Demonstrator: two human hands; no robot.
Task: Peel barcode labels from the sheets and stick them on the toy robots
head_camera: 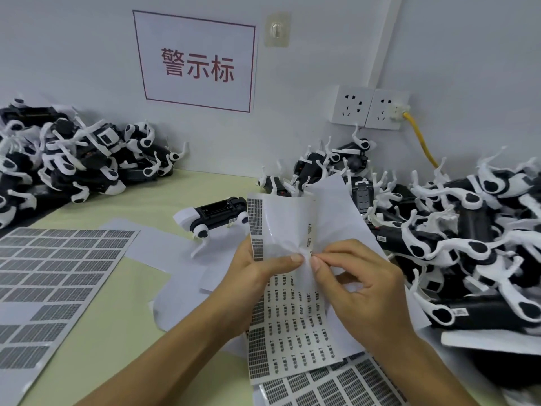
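My left hand [257, 273] holds up a curled label sheet [281, 224] by its left edge, thumb pressed on its front. My right hand [360, 285] pinches a small white bit of that sheet [303, 256] between thumb and forefinger, right against my left thumb tip. The sheet hangs down to rows of small printed labels [292, 317] below my hands. One black-and-white toy robot [216, 215] lies alone on the table just behind the sheet. Piles of the same toy robots lie at the far left [67, 159] and along the right side [456, 230].
A large sheet of barcode labels [49, 276] lies flat at the left on the pale green table [117, 332]. More label sheets [330, 382] and blank backing papers [164, 247] lie under my forearms. On the wall are a red-lettered sign [196, 63] and sockets with a yellow cable [421, 142].
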